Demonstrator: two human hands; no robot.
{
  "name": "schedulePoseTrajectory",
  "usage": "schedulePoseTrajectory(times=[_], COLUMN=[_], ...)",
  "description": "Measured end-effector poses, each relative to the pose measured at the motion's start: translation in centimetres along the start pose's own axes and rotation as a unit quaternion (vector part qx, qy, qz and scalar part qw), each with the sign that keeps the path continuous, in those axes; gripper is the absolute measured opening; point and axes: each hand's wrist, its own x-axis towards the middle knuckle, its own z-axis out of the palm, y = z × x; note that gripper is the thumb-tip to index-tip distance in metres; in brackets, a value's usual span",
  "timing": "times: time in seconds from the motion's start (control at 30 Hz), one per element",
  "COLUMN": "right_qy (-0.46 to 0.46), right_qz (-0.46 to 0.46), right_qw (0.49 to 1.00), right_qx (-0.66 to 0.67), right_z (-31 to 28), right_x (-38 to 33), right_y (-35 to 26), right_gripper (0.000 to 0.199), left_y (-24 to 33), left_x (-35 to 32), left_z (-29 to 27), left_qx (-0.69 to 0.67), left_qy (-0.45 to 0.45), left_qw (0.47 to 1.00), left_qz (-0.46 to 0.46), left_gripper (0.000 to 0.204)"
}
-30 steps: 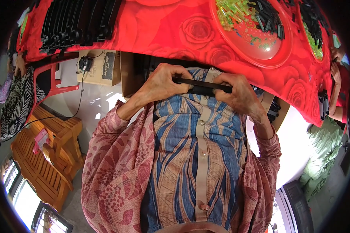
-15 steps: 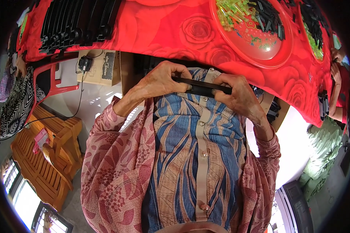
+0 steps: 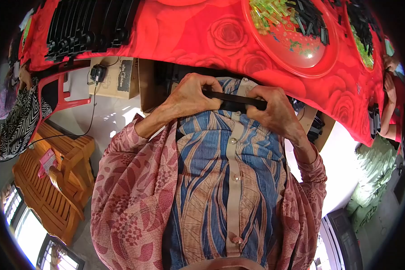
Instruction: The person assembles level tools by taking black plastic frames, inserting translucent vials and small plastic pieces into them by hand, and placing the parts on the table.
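A narrow black plastic strip (image 3: 236, 98) spans the gap between my two hands, held close to my body just off the table's near edge. My left hand (image 3: 194, 93) is closed on its left end, thumb and fingers pinching it. At the other end, my right hand (image 3: 274, 108) grips it the same way. Below the strip, between the hands, shows a dark part that I cannot make out clearly. On the table at the far left lies a row of long black plastic parts (image 3: 90, 27).
The table has a red rose-patterned cloth (image 3: 184, 33). On it stands a red tray (image 3: 297, 67) with yellow-green and black small pieces. A cardboard box (image 3: 114, 81), a red chair (image 3: 63, 103) and a wooden bench (image 3: 45, 193) are at left. Other people sit at both sides.
The strip and both hands have shifted very slightly, with the left hand a little lower and nearer the right. Both hands keep their grip.
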Motion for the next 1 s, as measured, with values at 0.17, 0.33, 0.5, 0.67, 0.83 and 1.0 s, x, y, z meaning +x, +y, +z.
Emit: schedulePoseTrajectory(times=[0.17,0.33,0.5,0.67,0.83,1.0], right_qy=[-0.007,-0.025,-0.074,-0.074,-0.083,-0.078], right_qz=[0.006,0.002,0.042,0.023,0.023,0.025], right_qw=[1.000,1.000,0.988,0.979,0.979,0.984], right_qx=[-0.003,0.012,0.125,0.191,0.185,0.156], right_z=[0.0,-0.6,-1.8,-1.9,-2.3,-2.3], right_x=[0.0,0.7,0.9,0.9,0.9,0.8], right_y=[-0.1,0.0,0.2,-0.4,-0.7,-0.6], right_gripper=[0.023,0.023,0.021,0.019,0.018,0.016], left_y=[-0.5,-0.3,1.3,1.1,1.5,2.0], left_x=[0.1,0.1,0.4,0.1,0.1,-0.4], left_z=[0.1,-1.0,-1.5,-2.3,-2.6,-2.3], left_qx=[0.010,0.026,-0.023,-0.051,-0.059,-0.046], left_qy=[0.006,-0.040,-0.090,-0.096,-0.117,-0.100], left_qw=[1.000,0.999,0.995,0.994,0.991,0.994], left_qz=[0.007,-0.021,-0.022,0.034,-0.001,-0.010], left_gripper=[0.016,0.015,0.020,0.020,0.021,0.025])
